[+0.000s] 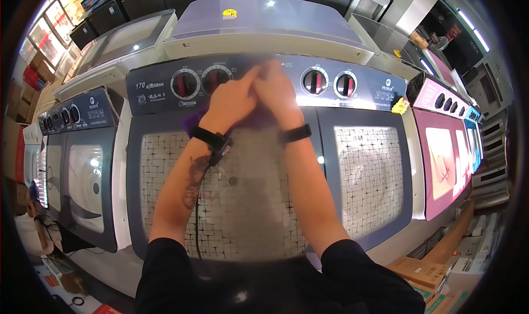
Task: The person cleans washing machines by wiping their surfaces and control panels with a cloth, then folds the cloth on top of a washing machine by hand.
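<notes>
My left hand (232, 102) and my right hand (275, 91) meet in front of the middle of a dark washing machine control panel (154, 88), between its two pairs of knobs. The left fingers are closed and point toward the right hand, touching it. My right hand is closed too, with its fingers curled and its fingertips blurred. What the fingers hold, if anything, is hidden. Purple cloth (194, 121) shows beside my left wrist and beneath the hands, partly covered by them. Below my forearms is the twin-tub machine's left lid (242, 204), with a tile-patterned window.
The machine's right lid (369, 171) is shut. A smaller dark washer (85, 171) stands at left and a pink one (441, 160) at right. Behind the panel is another machine's lavender lid (264, 22). Cardboard boxes (419, 272) lie at lower right.
</notes>
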